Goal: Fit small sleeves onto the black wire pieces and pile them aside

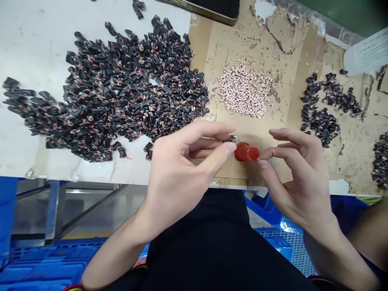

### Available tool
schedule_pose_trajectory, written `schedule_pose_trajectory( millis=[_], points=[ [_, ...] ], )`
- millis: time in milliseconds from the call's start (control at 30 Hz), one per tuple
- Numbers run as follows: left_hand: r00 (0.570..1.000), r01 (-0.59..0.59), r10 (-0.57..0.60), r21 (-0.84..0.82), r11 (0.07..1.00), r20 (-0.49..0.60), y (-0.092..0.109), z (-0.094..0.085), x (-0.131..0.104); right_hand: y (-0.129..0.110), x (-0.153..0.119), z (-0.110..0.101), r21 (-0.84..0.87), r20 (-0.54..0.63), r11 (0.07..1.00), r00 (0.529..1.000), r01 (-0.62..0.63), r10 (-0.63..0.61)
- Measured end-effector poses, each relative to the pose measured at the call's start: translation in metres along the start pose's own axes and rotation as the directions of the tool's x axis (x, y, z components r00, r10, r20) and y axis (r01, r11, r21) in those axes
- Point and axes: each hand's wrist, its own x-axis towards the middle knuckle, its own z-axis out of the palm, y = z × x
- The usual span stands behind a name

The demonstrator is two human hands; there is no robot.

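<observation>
My left hand pinches a small black part between thumb and fingers, just left of a red cylindrical object on the cardboard. My right hand is at the right side of the red object, its thumb and index finger closed on something too small to make out. Behind the red object lies a patch of small pinkish metal pieces. A large heap of black parts spreads over the white surface at the left.
Smaller clusters of dark pieces lie at the right. A phone rests at the back edge, a white container at the back right. Blue crates stand below the table. Another person's arm shows at the lower right.
</observation>
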Motion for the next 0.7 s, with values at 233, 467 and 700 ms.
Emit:
schedule_pose_trajectory(
  millis=[233,467,700],
  points=[
    [1.0,-0.029,0.028,0.026,0.999,0.008,-0.001,-0.003,0.002,-0.002,0.001,-0.002,-0.087,0.056,0.996,0.998,0.022,-0.017],
    [0.986,0.099,-0.077,-0.153,0.983,0.146,0.001,0.007,-0.001,-0.014,0.003,-0.013,0.367,0.007,0.906,0.975,-0.211,0.224],
    [0.893,0.424,-0.258,-0.496,0.758,0.369,-0.011,0.029,-0.005,-0.022,0.002,-0.017,0.794,0.195,0.481,0.905,-0.372,0.379]
  ],
)
